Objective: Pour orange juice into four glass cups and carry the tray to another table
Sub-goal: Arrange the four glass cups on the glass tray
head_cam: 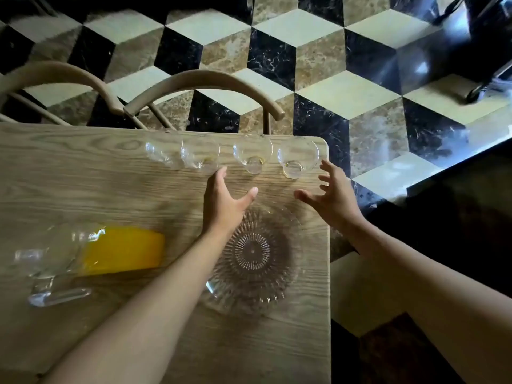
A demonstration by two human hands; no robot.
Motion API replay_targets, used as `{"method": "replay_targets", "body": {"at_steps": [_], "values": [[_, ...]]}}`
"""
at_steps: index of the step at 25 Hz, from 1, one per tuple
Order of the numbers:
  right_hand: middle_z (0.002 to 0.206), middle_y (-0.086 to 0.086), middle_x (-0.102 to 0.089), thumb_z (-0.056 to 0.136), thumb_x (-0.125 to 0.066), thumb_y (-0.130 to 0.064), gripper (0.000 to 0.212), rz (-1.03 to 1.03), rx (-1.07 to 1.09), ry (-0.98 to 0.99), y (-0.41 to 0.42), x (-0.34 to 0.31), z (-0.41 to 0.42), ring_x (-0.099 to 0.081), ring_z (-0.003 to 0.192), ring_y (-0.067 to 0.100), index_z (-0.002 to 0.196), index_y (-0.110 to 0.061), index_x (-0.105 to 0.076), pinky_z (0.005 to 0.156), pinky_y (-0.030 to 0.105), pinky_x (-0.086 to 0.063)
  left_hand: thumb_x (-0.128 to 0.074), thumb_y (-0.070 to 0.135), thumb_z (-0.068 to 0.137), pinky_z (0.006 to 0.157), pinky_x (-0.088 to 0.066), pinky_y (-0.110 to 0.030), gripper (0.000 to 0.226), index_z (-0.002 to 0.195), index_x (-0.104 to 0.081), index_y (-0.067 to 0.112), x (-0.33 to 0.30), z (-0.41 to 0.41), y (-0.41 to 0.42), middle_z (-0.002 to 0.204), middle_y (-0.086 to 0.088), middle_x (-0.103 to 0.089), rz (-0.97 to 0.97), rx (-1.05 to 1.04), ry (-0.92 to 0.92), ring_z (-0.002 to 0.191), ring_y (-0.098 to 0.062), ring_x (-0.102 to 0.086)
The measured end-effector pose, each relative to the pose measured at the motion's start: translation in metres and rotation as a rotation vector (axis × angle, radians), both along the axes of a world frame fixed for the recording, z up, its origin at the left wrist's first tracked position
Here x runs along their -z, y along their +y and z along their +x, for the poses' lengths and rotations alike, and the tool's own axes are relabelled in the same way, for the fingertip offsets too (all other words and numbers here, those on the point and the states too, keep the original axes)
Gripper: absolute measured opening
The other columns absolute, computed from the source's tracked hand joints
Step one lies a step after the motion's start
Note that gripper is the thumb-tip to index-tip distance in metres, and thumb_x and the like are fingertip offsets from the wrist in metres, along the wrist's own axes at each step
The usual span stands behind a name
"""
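Reaching toward a row of four empty glass cups (231, 155) at the counter's (83, 176) far edge.
Left hand (221, 200) and right hand (329, 194) both hover with fingers spread, gripping nothing. The clear ribbed glass tray (288, 261) sits beneath them; the juice pitcher (91, 252), part full, stands at left.

A light wood-grain tabletop (83, 184) carries four clear glass cups (253, 153) in a row along its far edge. Nearer, a round ribbed glass tray (266, 289) sits by the right edge, and a glass pitcher (91, 253) of orange juice stands at the left.
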State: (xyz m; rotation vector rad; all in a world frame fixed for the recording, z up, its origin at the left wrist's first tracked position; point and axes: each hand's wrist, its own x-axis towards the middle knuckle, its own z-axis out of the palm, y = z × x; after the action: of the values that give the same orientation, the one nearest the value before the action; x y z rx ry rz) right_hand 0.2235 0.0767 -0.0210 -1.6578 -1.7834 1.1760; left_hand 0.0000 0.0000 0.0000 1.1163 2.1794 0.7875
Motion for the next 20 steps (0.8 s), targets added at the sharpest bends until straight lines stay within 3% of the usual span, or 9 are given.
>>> {"method": "replay_targets", "body": {"at_steps": [3,7,12,17,20], "values": [[0.149,0.002,-0.05,0.071,-0.093,-0.032,0.099,-0.022,0.02,0.083,0.015,0.016,0.001,-0.058,0.124,0.014,0.153,-0.017,-0.04,0.104,0.032,-0.053,-0.088,0.039,0.079,0.117,-0.042,-0.039,0.085,0.15,-0.046,0.013,0.026,-0.002,0.014,0.151,-0.009,-0.054,0.05,-0.071,-0.066,0.138,-0.022,-0.051],[0.13,0.004,-0.064,0.07,-0.093,-0.028,0.083,-0.007,0.011,0.151,0.024,0.041,-0.002,-0.065,0.116,0.015,0.141,-0.018,-0.052,0.096,0.028,-0.058,-0.091,0.028,0.077,0.116,-0.038,-0.027,0.09,0.152,-0.045,0.011,0.05,-0.003,0.023,0.154,-0.012,-0.052,0.088,-0.174,-0.22,0.141,-0.021,-0.05],[0.128,0.0,-0.064,0.069,-0.095,-0.022,0.079,0.033,0.03,0.173,0.033,0.044,-0.005,-0.067,0.11,0.006,0.137,-0.023,-0.054,0.094,0.027,-0.057,-0.092,0.026,0.069,0.124,-0.035,-0.034,0.103,0.154,-0.039,0.002,0.055,0.005,0.034,0.156,-0.017,-0.048,0.153,-0.178,-0.378,0.145,-0.021,-0.047],[0.12,-0.009,-0.069,0.066,-0.096,-0.025,0.083,0.032,0.022,0.224,0.038,0.045,-0.009,-0.07,0.101,0.0,0.137,-0.021,-0.054,0.091,0.032,-0.061,-0.093,0.041,0.064,0.122,-0.038,-0.039,0.116,0.157,-0.034,0.003,0.054,0.005,0.054,0.159,-0.019,-0.044,0.153,-0.128,-0.373,0.147,-0.025,-0.045],[0.121,-0.01,-0.069,0.061,-0.095,-0.039,0.088,0.017,0.031,0.259,0.042,0.044,-0.012,-0.072,0.102,0.008,0.137,-0.026,-0.054,0.091,0.042,-0.061,-0.095,0.021,0.071,0.123,-0.037,-0.037,0.099,0.151,-0.04,0.001,0.057,0.007,0.064,0.156,-0.016,-0.048,0.181,-0.12,-0.387,0.146,-0.022,-0.046]]}}
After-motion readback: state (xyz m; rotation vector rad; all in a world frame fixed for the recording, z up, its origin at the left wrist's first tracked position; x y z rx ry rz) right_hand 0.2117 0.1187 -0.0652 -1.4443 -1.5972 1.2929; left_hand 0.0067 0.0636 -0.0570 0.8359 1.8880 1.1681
